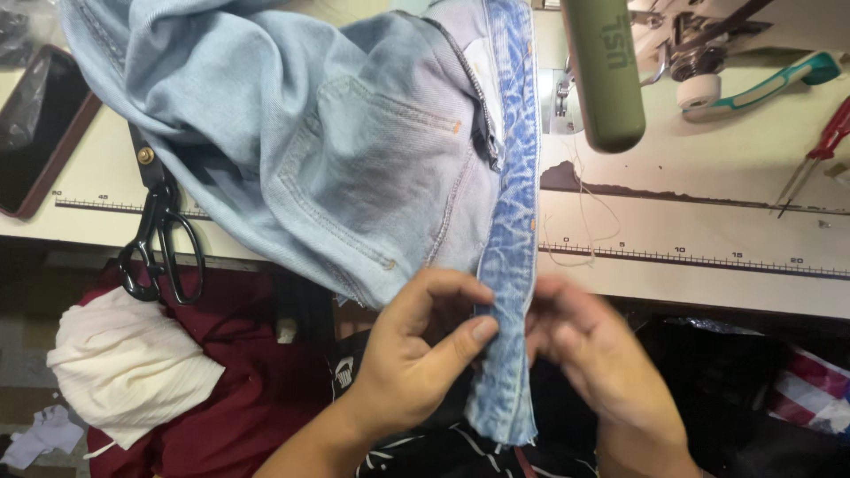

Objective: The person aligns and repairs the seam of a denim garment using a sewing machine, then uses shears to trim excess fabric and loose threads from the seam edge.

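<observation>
Two hands are working on one pair of light blue jeans (336, 150), which is lying bunched on the pale tabletop (708, 168) and spilling over its near edge. The left hand (416, 354) is pinching one darker blue denim strip (512, 265) between thumb and forefinger, its grip closed on the cloth just below the jeans' back pocket. The right hand (593, 354) is touching the strip's other edge; whether its grip is closed I cannot tell. One pair of black scissors (159, 239), one phone (40, 124) and one red screwdriver (819, 155) are resting on the tabletop.
</observation>
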